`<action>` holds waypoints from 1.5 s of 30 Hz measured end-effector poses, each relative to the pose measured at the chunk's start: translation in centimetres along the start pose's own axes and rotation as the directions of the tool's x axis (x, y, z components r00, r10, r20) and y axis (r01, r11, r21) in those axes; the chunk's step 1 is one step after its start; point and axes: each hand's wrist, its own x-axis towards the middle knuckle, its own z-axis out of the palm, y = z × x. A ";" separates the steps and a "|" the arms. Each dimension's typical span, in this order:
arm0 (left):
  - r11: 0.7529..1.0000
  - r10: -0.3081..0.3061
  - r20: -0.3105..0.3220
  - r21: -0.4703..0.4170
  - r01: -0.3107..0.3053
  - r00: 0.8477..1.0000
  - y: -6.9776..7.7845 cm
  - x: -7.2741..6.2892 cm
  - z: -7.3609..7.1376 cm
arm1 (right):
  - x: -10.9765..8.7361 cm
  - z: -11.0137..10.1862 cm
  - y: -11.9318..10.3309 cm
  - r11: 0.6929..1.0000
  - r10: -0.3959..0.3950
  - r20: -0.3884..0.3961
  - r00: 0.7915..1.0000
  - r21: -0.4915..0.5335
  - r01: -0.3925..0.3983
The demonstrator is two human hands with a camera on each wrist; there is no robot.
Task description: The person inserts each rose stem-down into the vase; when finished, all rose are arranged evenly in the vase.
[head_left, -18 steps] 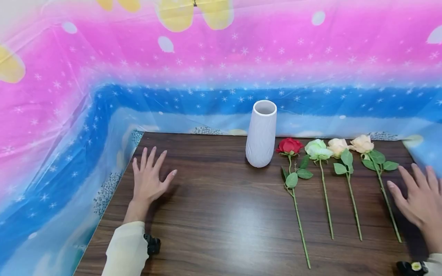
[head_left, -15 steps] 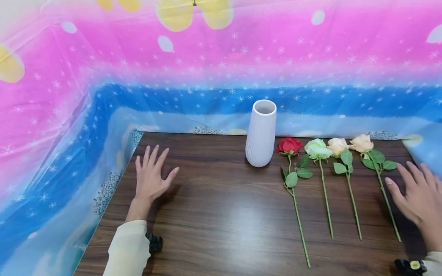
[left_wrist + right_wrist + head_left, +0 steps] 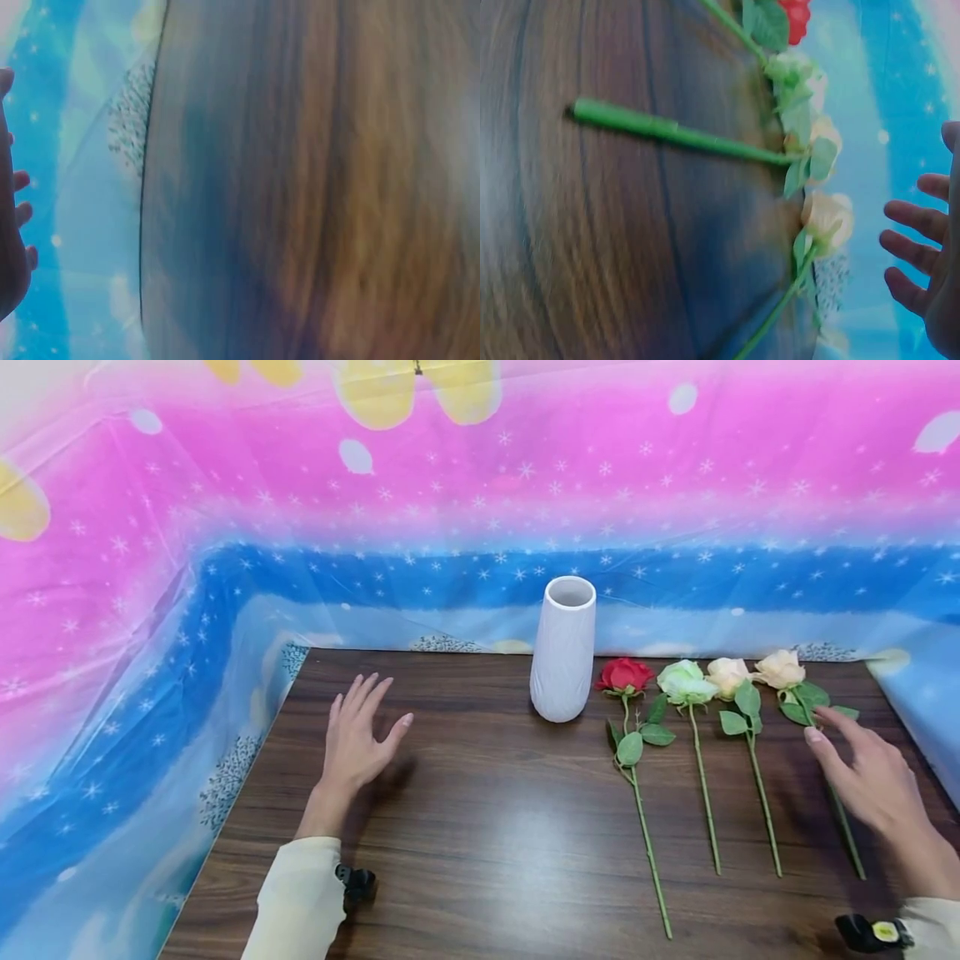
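Observation:
My right hand (image 3: 873,768) hovers over the rightmost peach rose (image 3: 781,669), its fingers loosely bent and overlapping that stem in the head view. In the right wrist view the same peach rose (image 3: 828,219) lies beyond the fingers (image 3: 915,223), with nothing held. My left hand (image 3: 356,743) is over the left part of the table, fingers spread and holding nothing. Left of the right hand lie another peach rose (image 3: 729,678), a pale green rose (image 3: 686,682) and a red rose (image 3: 626,675), side by side with blooms toward the back. A white vase (image 3: 563,652) stands upright beside the red rose.
The dark wooden table (image 3: 465,860) backs onto a pink and blue patterned cloth (image 3: 420,510), which also hangs along its left side. Black wrist cameras (image 3: 356,882) sit on both sleeves.
My right hand has moved left, over the rightmost peach rose's stem, its fingers bending more. My left hand has shifted to the right. The roses and vase stay in place.

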 end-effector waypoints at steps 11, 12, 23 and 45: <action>0.978 -0.047 0.038 -0.202 0.053 0.998 3.4 1.3 0.8 | 0.9 0.3 -2.4 0.971 -0.091 -0.015 0.996 0.219 0.092; 0.974 -0.049 0.041 -0.222 0.057 0.998 3.8 1.4 0.9 | 0.9 0.4 -2.6 0.966 -0.091 -0.012 0.996 0.243 0.091; 0.891 -0.001 0.025 -0.454 0.012 1.000 8.3 3.5 2.3 | 0.9 2.4 -5.7 0.931 -0.106 0.083 0.991 0.359 0.070; 0.636 -0.009 0.100 -0.767 0.083 0.995 16.4 9.5 4.5 | 1.4 6.0 -10.8 0.881 -0.128 0.271 0.954 0.473 -0.016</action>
